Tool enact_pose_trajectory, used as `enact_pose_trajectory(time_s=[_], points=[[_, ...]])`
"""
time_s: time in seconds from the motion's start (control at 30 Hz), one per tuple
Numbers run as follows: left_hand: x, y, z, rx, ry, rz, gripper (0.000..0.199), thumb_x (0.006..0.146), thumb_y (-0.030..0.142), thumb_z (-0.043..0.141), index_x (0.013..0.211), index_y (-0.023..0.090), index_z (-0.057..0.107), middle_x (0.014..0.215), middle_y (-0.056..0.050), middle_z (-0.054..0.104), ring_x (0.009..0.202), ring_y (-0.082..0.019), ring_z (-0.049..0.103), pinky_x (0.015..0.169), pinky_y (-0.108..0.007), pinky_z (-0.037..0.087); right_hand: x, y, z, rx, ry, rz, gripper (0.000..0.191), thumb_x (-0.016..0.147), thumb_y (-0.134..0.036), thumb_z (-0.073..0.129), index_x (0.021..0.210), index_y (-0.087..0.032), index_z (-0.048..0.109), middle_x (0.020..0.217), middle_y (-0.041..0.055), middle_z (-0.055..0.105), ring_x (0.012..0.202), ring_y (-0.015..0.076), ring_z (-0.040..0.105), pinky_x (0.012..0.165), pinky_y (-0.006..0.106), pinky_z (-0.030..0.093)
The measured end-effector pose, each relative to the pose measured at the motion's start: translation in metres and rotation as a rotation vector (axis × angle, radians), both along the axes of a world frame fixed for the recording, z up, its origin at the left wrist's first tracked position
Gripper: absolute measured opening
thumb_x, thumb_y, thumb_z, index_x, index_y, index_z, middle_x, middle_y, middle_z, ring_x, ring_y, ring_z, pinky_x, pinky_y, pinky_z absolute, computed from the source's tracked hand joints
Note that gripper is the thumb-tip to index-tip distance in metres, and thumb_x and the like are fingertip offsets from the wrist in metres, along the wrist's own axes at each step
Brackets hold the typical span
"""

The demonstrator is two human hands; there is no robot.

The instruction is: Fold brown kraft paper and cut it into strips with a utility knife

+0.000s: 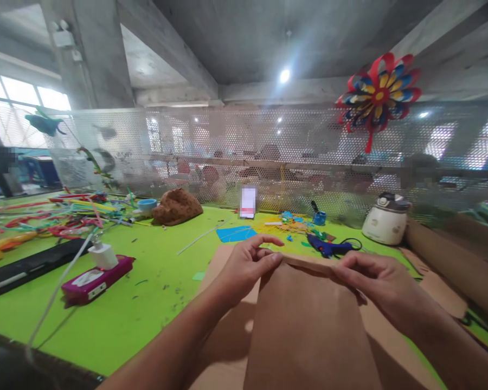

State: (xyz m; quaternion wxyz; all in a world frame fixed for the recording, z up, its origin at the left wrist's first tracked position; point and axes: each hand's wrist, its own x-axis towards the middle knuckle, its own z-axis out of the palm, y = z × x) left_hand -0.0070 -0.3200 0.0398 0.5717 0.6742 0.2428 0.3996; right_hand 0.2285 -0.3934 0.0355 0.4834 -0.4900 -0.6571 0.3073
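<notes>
Between my hands is a long strip of brown sheet material [309,330], like cardboard or kraft paper, with its far edge folded over into a narrow flap. My left hand [250,268] pinches the left end of that fold, thumb on top and index finger raised. At the right end, my right hand [370,276] grips the fold between thumb and fingers. The strip slopes down toward me, and its near end runs out of view. Beneath it lies a larger brown sheet [223,336] on the green table [158,319].
A blue glue gun [329,246] and a white kettle-like container [386,219] stand right. Left are a magenta power strip [97,279], a black case [36,265] and coloured strips. A brown lump [177,207], blue sheet [236,234] and perforated screen [228,141] are beyond.
</notes>
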Motion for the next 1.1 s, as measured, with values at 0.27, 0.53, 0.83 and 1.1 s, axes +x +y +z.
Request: enact_pose_trajectory(time_s=[0.27,0.53,0.83,1.1], points=[[0.0,-0.005,0.006,0.028,0.079,0.105,0.038,0.076,0.052,0.066,0.077,0.016,0.052,0.053,0.007,0.043,0.05,-0.007,0.036,0.052,-0.021,0.027,0.008,0.002,-0.005,-0.012,-0.037,0.001,0.033,0.081,-0.048,0.063,0.065,-0.02,0.061,0.056,-0.0019,0.05,0.051,0.01,0.046,0.048,0.024,0.037],[0.005,-0.005,-0.002,-0.145,-0.098,0.036,0.04,0.071,0.048,0.073,0.075,0.018,0.046,0.059,0.005,0.054,0.054,-0.009,0.048,0.054,-0.02,0.034,0.003,0.003,-0.002,-0.016,-0.033,-0.012,0.033,0.081,-0.049,0.063,0.065,-0.02,0.062,0.056,-0.0021,0.05,0.051,0.009,0.046,0.048,0.023,0.035],[0.008,-0.006,-0.005,-0.197,-0.154,0.005,0.037,0.074,0.044,0.072,0.075,0.018,0.045,0.057,0.005,0.054,0.05,-0.007,0.048,0.051,-0.018,0.034,0.007,0.005,-0.005,-0.018,-0.043,-0.021,0.034,0.081,-0.048,0.063,0.065,-0.019,0.059,0.053,-0.0031,0.047,0.048,0.0077,0.043,0.047,0.023,0.033],[0.009,-0.007,-0.008,-0.205,-0.135,0.019,0.039,0.073,0.047,0.072,0.078,0.019,0.046,0.059,0.005,0.056,0.051,-0.008,0.051,0.051,-0.018,0.034,0.008,0.01,-0.006,-0.03,-0.076,0.006,0.034,0.082,-0.048,0.061,0.066,-0.018,0.057,0.056,-0.0029,0.049,0.052,0.0086,0.045,0.05,0.023,0.034]])
